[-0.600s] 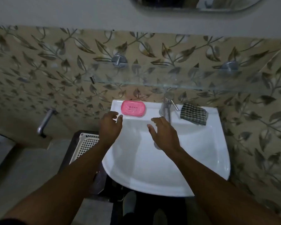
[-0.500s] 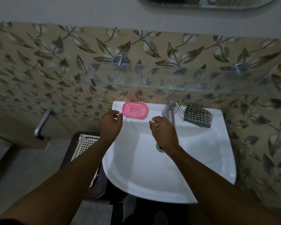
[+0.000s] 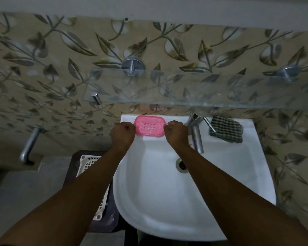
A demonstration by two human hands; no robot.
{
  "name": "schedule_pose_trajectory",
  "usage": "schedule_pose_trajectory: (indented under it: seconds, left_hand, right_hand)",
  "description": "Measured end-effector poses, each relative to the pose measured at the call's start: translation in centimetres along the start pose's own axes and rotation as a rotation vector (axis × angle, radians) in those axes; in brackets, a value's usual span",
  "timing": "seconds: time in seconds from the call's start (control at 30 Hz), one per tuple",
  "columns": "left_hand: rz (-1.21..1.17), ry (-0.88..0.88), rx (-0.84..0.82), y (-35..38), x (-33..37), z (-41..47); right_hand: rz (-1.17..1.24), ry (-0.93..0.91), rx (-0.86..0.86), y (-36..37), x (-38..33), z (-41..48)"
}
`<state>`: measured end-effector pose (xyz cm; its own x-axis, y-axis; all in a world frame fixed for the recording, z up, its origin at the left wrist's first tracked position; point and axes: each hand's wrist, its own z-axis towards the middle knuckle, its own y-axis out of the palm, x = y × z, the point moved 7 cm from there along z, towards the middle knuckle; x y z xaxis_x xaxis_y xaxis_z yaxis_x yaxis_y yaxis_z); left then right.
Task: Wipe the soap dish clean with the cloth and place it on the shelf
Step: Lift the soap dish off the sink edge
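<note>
Hands have reached the soap dish [image 3: 149,128] at the back edge of the sink [image 3: 158,201] — left hand [image 3: 122,134] and right hand [image 3: 176,134] pinch its ends, fingers curled. Keep it level; fetch the cloth [image 3: 225,129].

- Dim, flat light; colours are muted and greyish, shadows soft.
- The white sink [image 3: 158,192] is the brightest area, evenly lit.
- The soap dish [image 3: 149,128] at centre is sharp; the leaf-patterned wall [image 3: 43,50] blurs toward the left and top edges.
- Wide-angle distortion bows lines near the borders.

A bathroom. A white washbasin [image 3: 167,201] bears the gripped soap dish [image 3: 149,126]. A tap [image 3: 196,134] stands just right of it, with a glass shelf [image 3: 185,93] and leaf-patterned tiles [image 3: 43,50] above.
</note>
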<state>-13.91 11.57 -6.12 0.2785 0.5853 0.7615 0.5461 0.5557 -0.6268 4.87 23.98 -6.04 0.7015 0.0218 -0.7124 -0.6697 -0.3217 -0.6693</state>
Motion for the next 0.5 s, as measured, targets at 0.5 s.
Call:
schedule_pose_trajectory:
  seconds: [0.5]
  left_hand:
    - [-0.114,-0.227,-0.044,1.8,-1.6,2.2]
  right_hand:
    - [0.035,0.108,-0.006,1.2,0.5,0.9]
